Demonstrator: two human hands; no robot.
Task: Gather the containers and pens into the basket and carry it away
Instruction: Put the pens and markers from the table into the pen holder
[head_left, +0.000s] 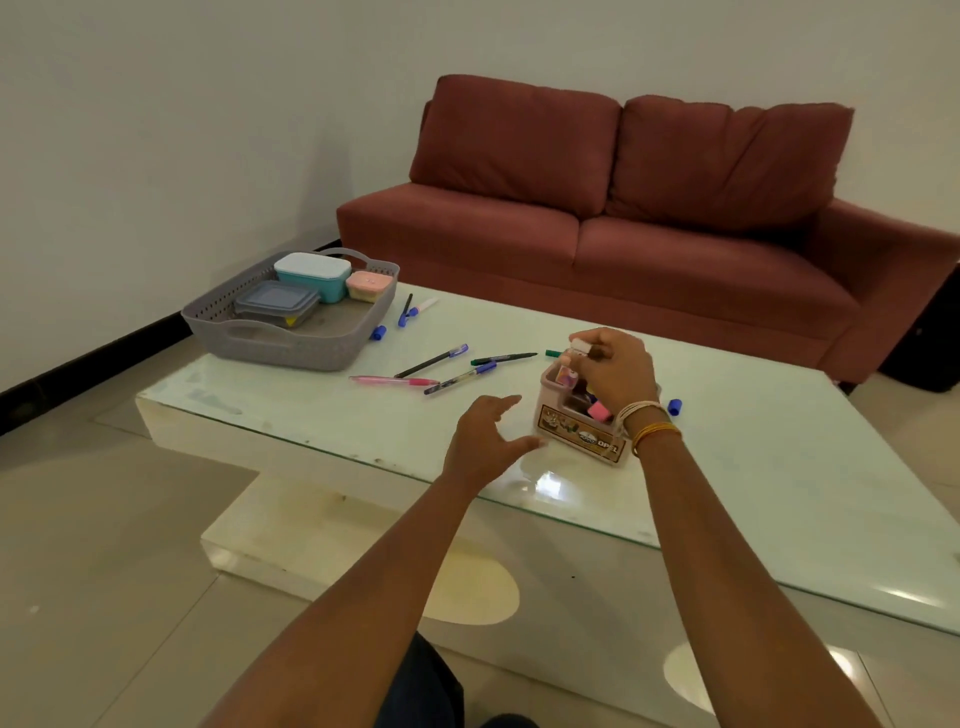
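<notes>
A grey perforated basket (280, 349) sits at the table's far left corner. Inside it are a teal container (314, 275), a small pink container (368, 284) and a flat grey-lidded container (276, 302). Several pens lie loose on the glass: a pink one (392, 381), a black one with a blue cap (432, 359), a green-tipped one (503, 358), and two near the basket (408, 310). A pink pen holder (579, 428) stands near the front edge. My right hand (615, 371) pinches a white-capped marker (581, 346) over the holder. Just left of the holder, my left hand (485, 441) hovers with fingers spread.
The low white table has a glass top (779, 493). A dark red sofa (623, 218) stands behind it. Loose blue caps (674, 406) lie on the glass by the holder and near the basket (378, 332). Tiled floor surrounds the table.
</notes>
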